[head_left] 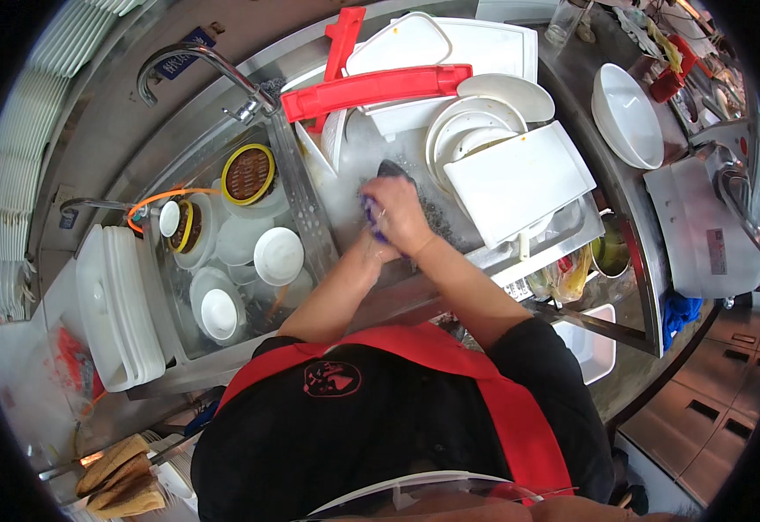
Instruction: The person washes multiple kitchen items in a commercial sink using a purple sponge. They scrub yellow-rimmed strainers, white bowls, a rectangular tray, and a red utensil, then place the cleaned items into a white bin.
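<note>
Over the soapy water of the right-hand sink basin (354, 165), my hands are together. My right hand (399, 209) lies on top, its fingers curled round a bunched purple scrubbing cloth (373, 217). A dark grey, pointed piece (393, 169) sticks out beyond the knuckles; its kind is hidden. Below and partly behind it is my left hand (381, 247), wet, with its fingers covered. To the right, white plates (439, 143) and a white rectangular tray (519, 184) are stacked. Behind the hands, a red plastic bar (380, 90) rests across white trays (436, 50).
The left basin holds white bowls (279, 256) and yellow-rimmed brown round pieces (249, 175) under a faucet (197, 52). Long white trays (119, 304) stand at its left edge. A large white bowl (627, 116) sits on the right counter, with a metal pot (610, 248) below it.
</note>
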The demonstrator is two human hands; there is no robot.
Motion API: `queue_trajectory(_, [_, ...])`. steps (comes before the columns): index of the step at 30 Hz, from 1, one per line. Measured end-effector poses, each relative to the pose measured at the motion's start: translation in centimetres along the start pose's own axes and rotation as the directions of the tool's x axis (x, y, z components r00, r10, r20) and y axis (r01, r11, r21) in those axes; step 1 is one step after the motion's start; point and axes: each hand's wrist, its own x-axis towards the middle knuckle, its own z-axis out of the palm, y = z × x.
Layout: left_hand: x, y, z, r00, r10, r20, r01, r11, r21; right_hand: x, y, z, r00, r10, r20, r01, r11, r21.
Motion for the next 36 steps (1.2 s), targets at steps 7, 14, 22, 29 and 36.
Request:
queue_trajectory(7, [-2.2,0.4,-0.4,0.993,-0.074,0.092,0.084,0.989,-0.118,2.7,7.3,-1.1,0.594,0.799,0.095,-0.751,0.508,0.423])
queue_trajectory(14, [-3.1,2.0,0.1,0.98,0.194,0.043,-0.188,0.976,-0.113,-2.5,2.4,0.3,0.806,0.567,0.169,-0.582,0.709,0.398])
queue_trajectory(22, [-8.9,12.1,-10.5,0.843,0.507,-0.181,-0.519,0.676,-0.523,-6.4,1.9,1.2,0.752,0.468,0.464,-0.465,0.876,-0.129])
queue_trajectory(29, [-11.8,14.4,-13.7,0.675,0.528,-0.516,-0.734,0.548,-0.4,-7.8,5.3,-0.4,0.487,0.678,0.55,-0.328,0.726,-0.604])
queue_trajectory(36, [2.1,5.4,-2.1,0.856,0.513,-0.066,0.03,0.077,0.997,-9.0,4.0,-4.8,0.555,0.695,0.458,-0.354,0.695,-0.625])
